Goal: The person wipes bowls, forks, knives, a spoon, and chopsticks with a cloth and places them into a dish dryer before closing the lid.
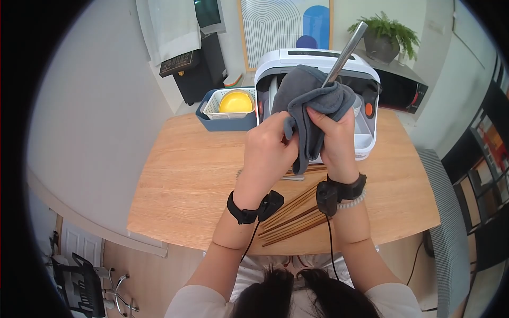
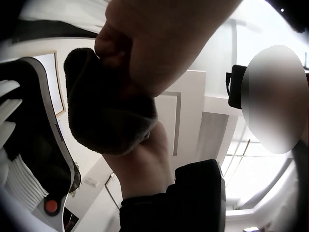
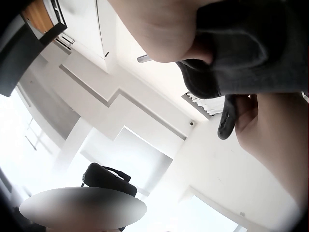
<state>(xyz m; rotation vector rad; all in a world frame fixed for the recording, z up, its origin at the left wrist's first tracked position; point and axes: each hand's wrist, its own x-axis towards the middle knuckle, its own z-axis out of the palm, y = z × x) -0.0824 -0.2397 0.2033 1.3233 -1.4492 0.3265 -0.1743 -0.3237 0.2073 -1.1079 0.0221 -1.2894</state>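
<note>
Both hands are raised over the table, in front of the white dish cabinet. A grey cloth (image 1: 299,95) is bunched between them, and a long silver metal handle (image 1: 347,53) slants up out of its folds. The other end of that metal piece is hidden in the cloth. My left hand (image 1: 269,146) grips the cloth's near left edge with curled fingers. With the thumb pressed on top, my right hand (image 1: 339,135) holds the cloth around the metal piece. In the left wrist view the dark cloth (image 2: 104,104) covers much of the right hand.
Several wooden chopsticks (image 1: 297,212) lie on the table (image 1: 180,180) below my forearms, with a small metal piece (image 1: 292,178) near them. The open white cabinet (image 1: 371,143) holds dishes. Left of it, a blue bin (image 1: 225,125) carries a white basket (image 1: 211,106) with yellow bowls (image 1: 237,102).
</note>
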